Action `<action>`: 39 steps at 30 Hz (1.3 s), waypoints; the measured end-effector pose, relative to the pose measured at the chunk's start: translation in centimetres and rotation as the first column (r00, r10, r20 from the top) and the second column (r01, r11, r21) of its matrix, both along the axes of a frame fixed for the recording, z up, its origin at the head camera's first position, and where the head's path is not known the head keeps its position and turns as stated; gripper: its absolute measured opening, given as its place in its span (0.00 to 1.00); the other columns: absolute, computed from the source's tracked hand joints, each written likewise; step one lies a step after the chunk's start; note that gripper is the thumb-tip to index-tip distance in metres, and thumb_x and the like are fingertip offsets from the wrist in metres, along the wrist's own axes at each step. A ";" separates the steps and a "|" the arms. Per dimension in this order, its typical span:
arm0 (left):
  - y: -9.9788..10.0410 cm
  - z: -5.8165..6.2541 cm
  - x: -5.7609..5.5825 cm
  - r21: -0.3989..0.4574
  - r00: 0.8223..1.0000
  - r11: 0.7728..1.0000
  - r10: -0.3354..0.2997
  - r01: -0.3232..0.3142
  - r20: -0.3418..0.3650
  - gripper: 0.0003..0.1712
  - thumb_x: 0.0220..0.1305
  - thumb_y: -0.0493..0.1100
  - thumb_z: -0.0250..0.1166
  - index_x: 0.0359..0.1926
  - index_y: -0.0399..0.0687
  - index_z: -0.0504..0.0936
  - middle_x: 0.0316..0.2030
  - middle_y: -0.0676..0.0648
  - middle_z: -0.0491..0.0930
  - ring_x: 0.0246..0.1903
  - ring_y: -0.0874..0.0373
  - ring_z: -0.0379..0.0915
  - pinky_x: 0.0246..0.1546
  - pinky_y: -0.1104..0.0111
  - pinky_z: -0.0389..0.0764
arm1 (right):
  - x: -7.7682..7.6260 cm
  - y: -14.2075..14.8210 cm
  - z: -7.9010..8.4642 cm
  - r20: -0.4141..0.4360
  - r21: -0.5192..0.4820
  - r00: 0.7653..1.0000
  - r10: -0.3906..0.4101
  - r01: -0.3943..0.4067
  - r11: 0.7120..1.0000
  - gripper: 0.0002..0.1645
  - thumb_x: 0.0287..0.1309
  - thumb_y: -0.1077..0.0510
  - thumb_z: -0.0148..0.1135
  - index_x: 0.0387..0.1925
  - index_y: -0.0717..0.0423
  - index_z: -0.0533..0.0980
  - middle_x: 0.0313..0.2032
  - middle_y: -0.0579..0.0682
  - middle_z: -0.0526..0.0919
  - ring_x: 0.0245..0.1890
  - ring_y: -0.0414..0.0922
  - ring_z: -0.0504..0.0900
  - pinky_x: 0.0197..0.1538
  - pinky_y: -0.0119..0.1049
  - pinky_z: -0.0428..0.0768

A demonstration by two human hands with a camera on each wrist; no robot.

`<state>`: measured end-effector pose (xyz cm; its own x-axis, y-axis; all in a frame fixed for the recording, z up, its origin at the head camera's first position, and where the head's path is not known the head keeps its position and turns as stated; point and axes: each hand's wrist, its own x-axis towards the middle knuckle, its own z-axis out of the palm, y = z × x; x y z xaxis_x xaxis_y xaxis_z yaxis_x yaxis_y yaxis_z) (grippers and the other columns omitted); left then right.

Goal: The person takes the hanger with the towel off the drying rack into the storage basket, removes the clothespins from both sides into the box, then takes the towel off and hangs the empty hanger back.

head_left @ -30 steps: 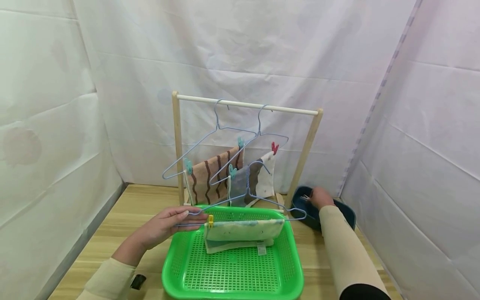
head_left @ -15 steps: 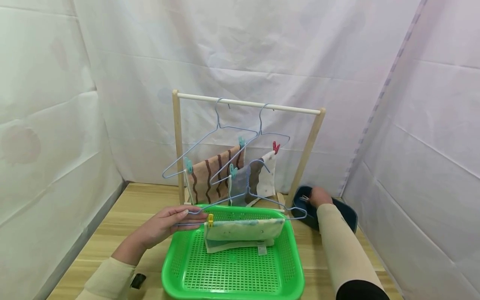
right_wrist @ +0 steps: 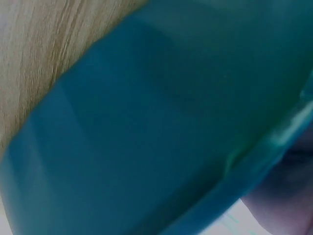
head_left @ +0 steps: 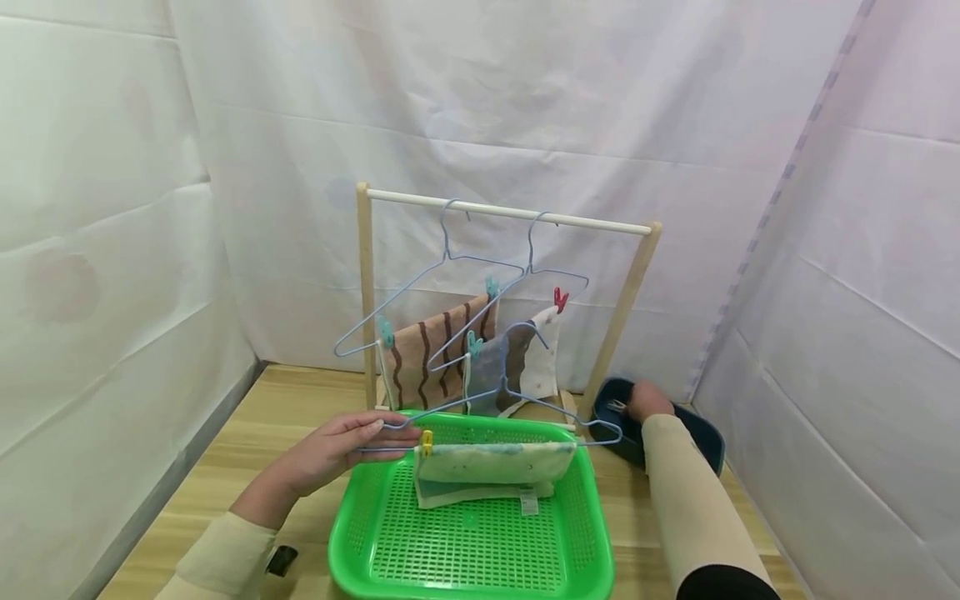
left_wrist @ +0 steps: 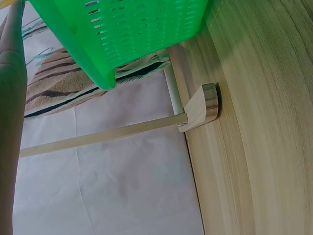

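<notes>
My left hand [head_left: 356,442] pinches the left end of a blue wire clothes hanger [head_left: 501,379] between thumb and straight fingers, over the green basket [head_left: 468,575]. A pale patterned towel [head_left: 495,462] is folded over the hanger's lower bar. One yellow clothespin [head_left: 427,442] clips the towel's left end; none shows on its right end. At the right, my right hand [head_left: 649,402] reaches into a dark blue bin [head_left: 701,429], beside a pale clothespin-like piece [head_left: 617,406]. The bin's wall hides its fingers, and I cannot tell whether they grip anything.
Behind the basket stands a wooden rack [head_left: 626,304] with two hangers on its rail [head_left: 510,211]. A striped towel [head_left: 435,350] and a grey-white towel [head_left: 536,358] hang there by clothespins. A small black object [head_left: 281,561] lies beside my left forearm. White cloth walls enclose the table.
The whole head view has shifted slightly, so things appear a little further right. My left hand keeps its hold on the hanger, and my right hand stays in the bin.
</notes>
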<state>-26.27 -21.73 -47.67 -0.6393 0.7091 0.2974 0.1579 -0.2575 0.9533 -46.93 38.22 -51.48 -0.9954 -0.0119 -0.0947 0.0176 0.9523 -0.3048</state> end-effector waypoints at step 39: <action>0.1 0.0 -0.2 0.004 1.000 1.000 0.007 -0.007 0.003 0.27 0.93 0.36 0.35 0.78 0.22 0.65 0.75 0.26 0.72 0.74 0.46 0.75 0.74 0.52 0.78 | 2.3 -0.5 3.0 -0.033 -0.107 0.998 0.052 -0.055 0.993 0.15 0.76 0.58 0.68 0.36 0.67 0.83 0.30 0.54 0.81 0.31 0.51 0.77 0.37 0.47 0.80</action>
